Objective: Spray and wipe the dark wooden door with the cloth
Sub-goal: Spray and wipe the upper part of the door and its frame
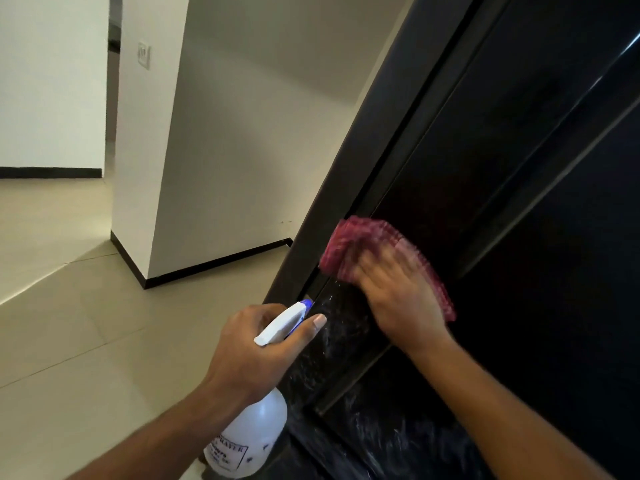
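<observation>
1. Nearest to me, the left hand [256, 355] is wrapped round the neck of a translucent white spray bottle [249, 434]. Its white trigger head and blue nozzle point at the door.
2. The bottle's label shows the letters "PRAYER" in a black box. The smaller lines under it are too fine for me to read.
3. Just beyond, the right hand [398, 292] lies flat with its fingers spread, pressing a dark red cloth [367, 233] against the door. Both are blurred.
4. The dark wooden door [519, 168] fills my right side, glossy and almost black, with raised panel mouldings. Wet streaks [332, 341] glisten on it below the cloth and down past the bottle.
5. The dark door frame [346, 188] runs along the door's left edge.
6. Pale floor tiles [86, 323] lie to the left.
7. Farther off, white walls [242, 150] meet at a corner, edged by black skirting [214, 263].
8. A switch plate [143, 54] sits high on the far wall.
</observation>
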